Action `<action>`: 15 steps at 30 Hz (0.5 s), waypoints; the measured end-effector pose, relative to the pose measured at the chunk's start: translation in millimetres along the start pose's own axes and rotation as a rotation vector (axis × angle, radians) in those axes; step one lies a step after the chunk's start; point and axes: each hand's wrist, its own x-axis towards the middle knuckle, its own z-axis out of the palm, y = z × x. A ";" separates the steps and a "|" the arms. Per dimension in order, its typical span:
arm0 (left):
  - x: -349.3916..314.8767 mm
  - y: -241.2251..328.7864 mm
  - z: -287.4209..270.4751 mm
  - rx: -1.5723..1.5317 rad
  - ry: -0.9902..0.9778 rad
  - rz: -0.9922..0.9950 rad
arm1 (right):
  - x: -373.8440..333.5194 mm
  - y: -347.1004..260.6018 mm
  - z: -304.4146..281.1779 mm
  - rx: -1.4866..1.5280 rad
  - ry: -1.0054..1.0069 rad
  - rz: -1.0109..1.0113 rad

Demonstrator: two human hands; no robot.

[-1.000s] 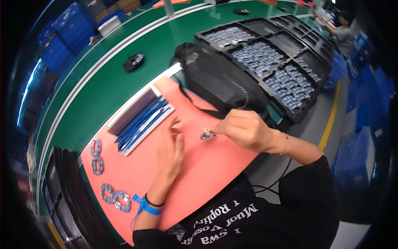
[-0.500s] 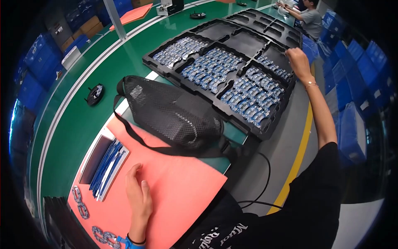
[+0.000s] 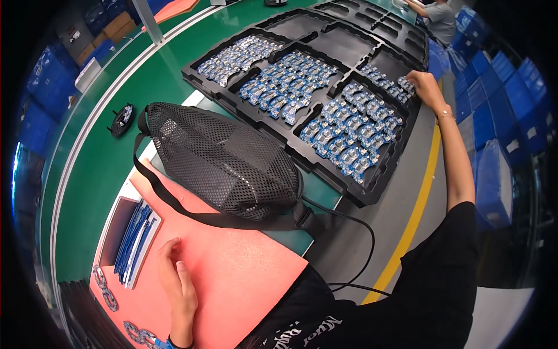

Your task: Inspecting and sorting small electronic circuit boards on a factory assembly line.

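My right hand [image 3: 425,88] reaches to the far right compartment of a black plastic tray [image 3: 363,196]. Its fingers are closed on the edge of a small curved blue circuit board [image 3: 406,85], beside several like it. Blue circuit boards [image 3: 349,131] lie in overlapping rows in the near compartments. On the pink mat [image 3: 250,256] rests my left hand [image 3: 178,279], holding nothing, its fingers loosely bent and apart. Left of it stands a white box [image 3: 156,232] with thin blue boards [image 3: 133,241] on edge. Ring-shaped board pieces [image 3: 104,288] lie at the mat's left edge.
A black mesh bag [image 3: 226,160] with a strap lies between mat and tray. A black cable [image 3: 371,232] hangs beside the table. Behind stands another black tray [image 3: 372,17]. On the green belt sits a round black part [image 3: 122,119]. Another person [image 3: 440,20] sits at the far right.
My right hand has come down from above the tray's right edge and now grips a circuit board. The view has shifted slightly; my left hand keeps its pose on the mat.
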 end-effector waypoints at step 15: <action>0.7 -2.4 -0.2 -0.005 -0.009 0.055 | -4.4 16.6 23.1 -0.145 -0.011 0.333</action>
